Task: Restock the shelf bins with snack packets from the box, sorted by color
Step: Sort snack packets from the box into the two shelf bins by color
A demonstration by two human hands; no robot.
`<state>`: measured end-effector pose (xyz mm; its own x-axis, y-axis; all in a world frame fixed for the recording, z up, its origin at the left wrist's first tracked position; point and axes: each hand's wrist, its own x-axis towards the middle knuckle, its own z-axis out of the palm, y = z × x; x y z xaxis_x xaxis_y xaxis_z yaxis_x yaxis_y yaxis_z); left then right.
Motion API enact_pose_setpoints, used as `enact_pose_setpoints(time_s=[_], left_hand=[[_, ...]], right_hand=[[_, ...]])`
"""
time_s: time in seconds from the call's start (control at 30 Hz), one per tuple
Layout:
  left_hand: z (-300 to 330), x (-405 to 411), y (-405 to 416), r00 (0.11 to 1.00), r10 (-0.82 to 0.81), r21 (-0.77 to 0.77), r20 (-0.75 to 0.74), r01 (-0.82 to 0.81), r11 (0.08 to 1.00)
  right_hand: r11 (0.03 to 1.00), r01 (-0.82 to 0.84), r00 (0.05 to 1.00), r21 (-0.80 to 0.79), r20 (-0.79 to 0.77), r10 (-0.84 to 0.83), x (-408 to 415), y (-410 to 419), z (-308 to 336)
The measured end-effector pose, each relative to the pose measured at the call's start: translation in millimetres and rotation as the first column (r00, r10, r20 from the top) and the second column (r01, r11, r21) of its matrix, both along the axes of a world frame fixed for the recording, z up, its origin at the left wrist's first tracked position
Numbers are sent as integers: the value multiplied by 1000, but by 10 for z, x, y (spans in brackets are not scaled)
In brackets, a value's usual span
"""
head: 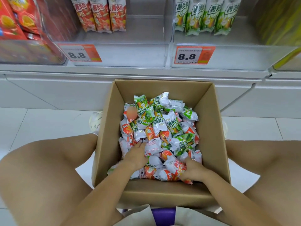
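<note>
Two hands are down in the cardboard box, which sits on the floor between the person's bare knees, right in front of the shelf. The box is open at the top and heaped with snack packets, orange ones and green ones all jumbled together. The left hand lies on the heap toward the box's near left side, fingers bent down among the packets; whether it actually has hold of one I cannot tell, since the fingertips are buried. The right hand is at the box's near right corner, fingers curled round an orange packet lying on top of the pile there. The hands are apart, with a few packets between them.

Beyond the box, up on the shelf, stand two clear bins. The left bin, beyond the box's far left corner, holds three orange packets upright at its back. The right bin, beyond the box's far right corner, holds a row of green packets upright. Each bin carries an orange price tag reading 8.8 on its front, one on the left and one on the right. Farther left of the box, another clear bin is packed with red snack boxes.
</note>
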<state>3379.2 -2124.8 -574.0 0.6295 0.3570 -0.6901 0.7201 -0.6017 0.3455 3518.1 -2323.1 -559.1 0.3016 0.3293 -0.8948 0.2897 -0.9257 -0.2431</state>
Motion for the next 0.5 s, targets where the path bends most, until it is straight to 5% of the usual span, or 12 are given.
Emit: enact_pose_setpoints(time_s=[0.23,0.5], left_hand=[[-208,213,-58,998,-55,213,-36,62,975],[-136,-70,31,999,-28,169,42,20,985]], right_hand=[[940,259,965,224,-13,-263,-42,104,50],[656,633,766,411,-215,-606,-78,211,197]])
